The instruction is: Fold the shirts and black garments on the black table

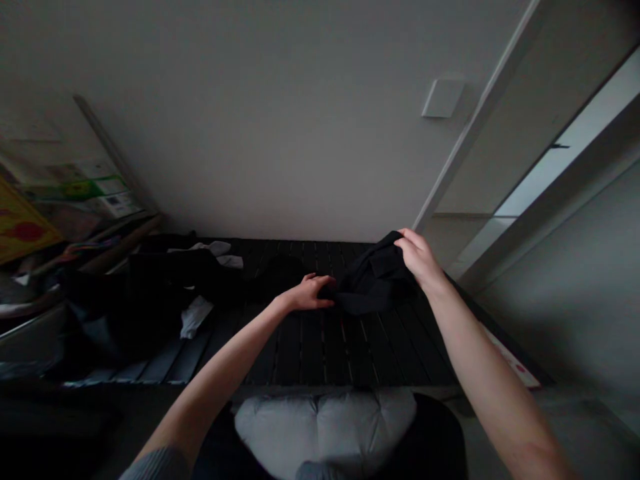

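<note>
View: head camera, looking forward and down over a dark slatted platform (320, 350).

Black garment: a soft, crumpled black fabric garment (373, 283) sits near the middle of the platform, its far right corner raised off the slats.

Left hand (311, 293): fingers are curved and touch the garment's left edge; whether they grip it, I cannot tell.

Right hand (419, 257): clenched on the raised corner, pinching the cloth between fingers and thumb.

Handling: it looks light and limp, likely to slump unless held by its edges or corners.

Rest: a heap of dark clothes (170, 280) lies to the far left, with a crumpled white cloth (195, 317) beside it. A pale grey quilted cushion (325, 427) sits at the near edge.
</note>
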`<state>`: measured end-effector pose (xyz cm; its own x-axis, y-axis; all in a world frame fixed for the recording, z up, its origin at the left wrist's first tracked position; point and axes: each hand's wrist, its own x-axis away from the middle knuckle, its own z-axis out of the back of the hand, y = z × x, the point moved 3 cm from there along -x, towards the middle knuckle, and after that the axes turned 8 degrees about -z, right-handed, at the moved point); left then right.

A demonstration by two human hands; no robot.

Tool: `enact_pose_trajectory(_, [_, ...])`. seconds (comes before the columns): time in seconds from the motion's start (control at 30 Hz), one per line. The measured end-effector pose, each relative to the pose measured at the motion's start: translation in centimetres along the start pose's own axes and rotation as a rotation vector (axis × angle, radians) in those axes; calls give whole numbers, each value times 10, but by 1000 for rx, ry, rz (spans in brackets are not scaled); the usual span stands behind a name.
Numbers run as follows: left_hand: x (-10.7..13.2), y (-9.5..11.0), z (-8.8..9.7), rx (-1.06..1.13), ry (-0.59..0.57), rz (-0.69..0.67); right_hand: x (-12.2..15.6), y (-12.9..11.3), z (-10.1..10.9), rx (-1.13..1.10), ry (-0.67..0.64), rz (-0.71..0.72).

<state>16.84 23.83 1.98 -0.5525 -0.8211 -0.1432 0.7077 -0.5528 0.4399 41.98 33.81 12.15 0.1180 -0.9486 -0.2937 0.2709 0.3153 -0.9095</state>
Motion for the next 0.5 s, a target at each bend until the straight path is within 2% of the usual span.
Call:
enact_pose_trajectory(0.1, [-13,12,-19,-2,-76,-41,-3,13,3,-89,126,-21])
enact_pose_trajectory(0.17, [-19,12,-30,-61,-124,-20,-6,25,7,-97,188,-3])
enact_pose_trajectory(0.27, [-22,1,-31,-204,-107,90,-13,46,20,3,370,32])
enact_pose_trajectory(0.33, [-20,-10,-16,-307,-50,195,-16,60,31,60,514,17])
enact_pose_trajectory(0.4, [-17,-20,10,-396,42,306,-16,72,39,86,627,-7])
enact_pose_trajectory(0.5, [-12,-26,59,-495,343,482,-10,79,44,127,738,-7])
